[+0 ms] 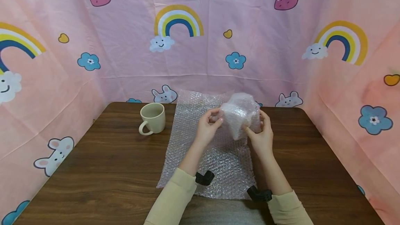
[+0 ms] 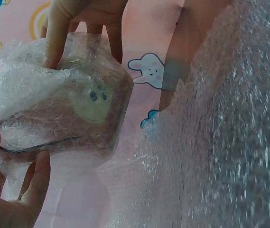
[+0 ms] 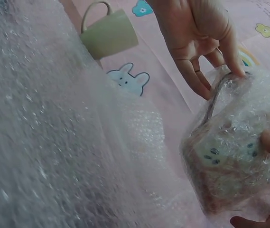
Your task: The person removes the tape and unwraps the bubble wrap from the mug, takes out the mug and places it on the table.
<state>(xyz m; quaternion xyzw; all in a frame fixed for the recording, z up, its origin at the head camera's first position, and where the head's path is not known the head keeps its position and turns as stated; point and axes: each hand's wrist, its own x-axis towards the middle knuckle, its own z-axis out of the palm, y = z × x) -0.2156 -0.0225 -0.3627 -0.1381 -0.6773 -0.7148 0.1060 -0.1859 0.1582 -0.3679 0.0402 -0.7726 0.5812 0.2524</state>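
Observation:
Above the far part of the table, both hands hold a bubble-wrapped bundle (image 1: 239, 114). Through its clear film a pinkish thing with pale patches and dark spots shows in the left wrist view; its kind is hard to tell. My left hand (image 1: 207, 127) pinches the bundle's left edge between thumb and fingers, near a dark curved line under the film. On the other side my right hand (image 1: 262, 137) grips it, thumb on the near face and fingers round the right side. Beneath them lies a flat bubble wrap sheet (image 1: 231, 169).
A pale green mug (image 1: 157, 121) stands upright at the back left, beside the sheet, its handle toward the front left. At the near edge of the table lies a pale translucent sheet (image 1: 225, 213). A printed cloth (image 1: 193, 61) surrounds the dark wooden table (image 1: 103, 169).

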